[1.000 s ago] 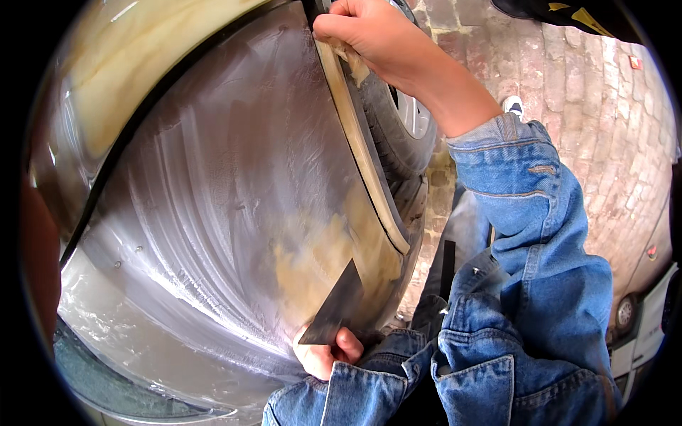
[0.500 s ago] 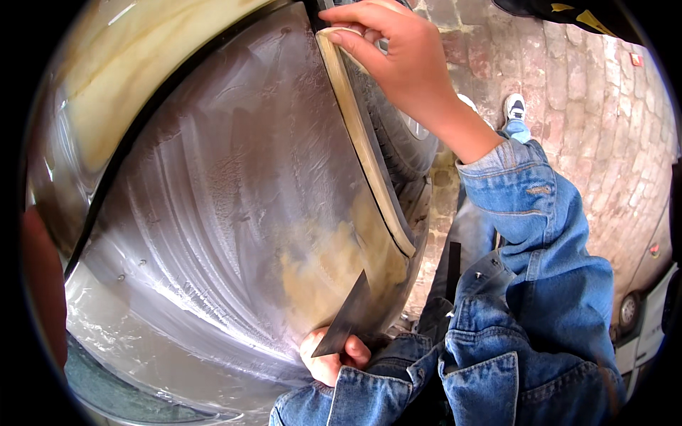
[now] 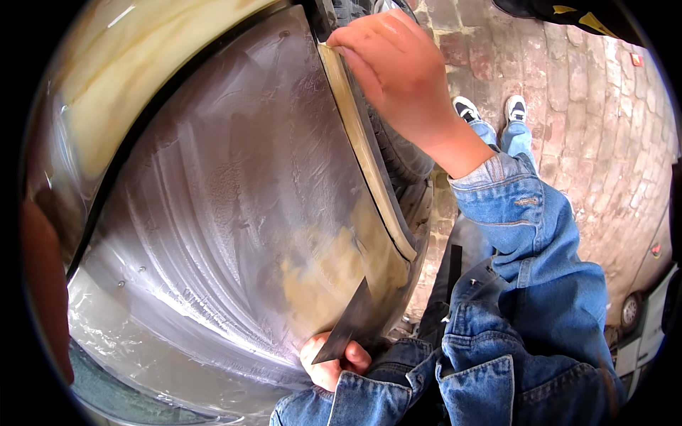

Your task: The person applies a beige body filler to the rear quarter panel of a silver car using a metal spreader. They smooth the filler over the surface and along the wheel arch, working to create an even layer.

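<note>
My right hand (image 3: 398, 85) is closed at the top end of a cream tape strip (image 3: 369, 170), its fingertips pinching the end. The strip runs down the wheel-arch edge of a grey, streaky car body panel (image 3: 213, 170). Low in the picture, my left hand (image 3: 328, 366) holds a thin dark metal spreader (image 3: 344, 323) by its lower end, the blade slanting up and right. The hand is beside the panel's lower part, just below a tan filler patch (image 3: 320, 277). Sleeve and blade hide some of its fingers.
A cream, glossy body part (image 3: 163, 64) lies across a dark gap at upper left. Behind the strip sits a tyre (image 3: 398, 149). Sneakered feet (image 3: 516, 108) stand on brick paving (image 3: 590, 142); another vehicle's wheel (image 3: 630, 310) shows at far right. A blurred reddish-brown shape (image 3: 46, 291) fills the left edge.
My right hand has turned and moved slightly down, its knuckles now more toward me, still at the strip's top end. The left hand and spreader have hardly moved. Both sneakers are now more visible.
</note>
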`<state>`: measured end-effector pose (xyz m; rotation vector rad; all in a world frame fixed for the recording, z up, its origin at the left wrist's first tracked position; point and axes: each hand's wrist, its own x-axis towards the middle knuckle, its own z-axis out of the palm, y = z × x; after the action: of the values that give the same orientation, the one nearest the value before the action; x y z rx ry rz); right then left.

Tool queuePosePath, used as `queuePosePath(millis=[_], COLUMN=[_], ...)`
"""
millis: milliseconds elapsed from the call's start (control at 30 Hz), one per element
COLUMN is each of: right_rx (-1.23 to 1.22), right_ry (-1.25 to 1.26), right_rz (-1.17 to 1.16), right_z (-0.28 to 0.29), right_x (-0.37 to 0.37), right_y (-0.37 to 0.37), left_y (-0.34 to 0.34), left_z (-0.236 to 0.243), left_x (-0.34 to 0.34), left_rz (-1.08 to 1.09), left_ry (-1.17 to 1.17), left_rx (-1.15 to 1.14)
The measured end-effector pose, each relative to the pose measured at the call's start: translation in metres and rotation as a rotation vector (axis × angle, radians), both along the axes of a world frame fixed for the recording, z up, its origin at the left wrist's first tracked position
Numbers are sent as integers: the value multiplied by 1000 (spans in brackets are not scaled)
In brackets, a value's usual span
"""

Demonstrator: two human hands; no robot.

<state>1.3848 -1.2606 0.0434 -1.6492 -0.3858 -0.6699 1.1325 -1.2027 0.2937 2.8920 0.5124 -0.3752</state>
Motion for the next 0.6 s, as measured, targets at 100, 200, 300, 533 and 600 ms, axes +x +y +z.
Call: queuePosePath(millis=[100, 200, 300, 533, 600], right_rx=[-78, -37, -16, 714, 896], right_ry=[64, 113, 157, 1020, 1193], right_rz=[-1, 6, 23, 455, 667], right_z=[-5, 2, 1, 23, 17], right_x=[-8, -12, -12, 1, 8], right_y=[1, 1, -1, 2, 3], left_y=[-1, 3, 3, 3, 7], left_z=[1, -6, -4, 1, -1], left_x=[2, 10, 7, 1, -3], left_rz=[14, -88, -65, -32, -54], left_ry=[13, -80, -62, 5, -19], left_rx=[-12, -14, -34, -3, -26])
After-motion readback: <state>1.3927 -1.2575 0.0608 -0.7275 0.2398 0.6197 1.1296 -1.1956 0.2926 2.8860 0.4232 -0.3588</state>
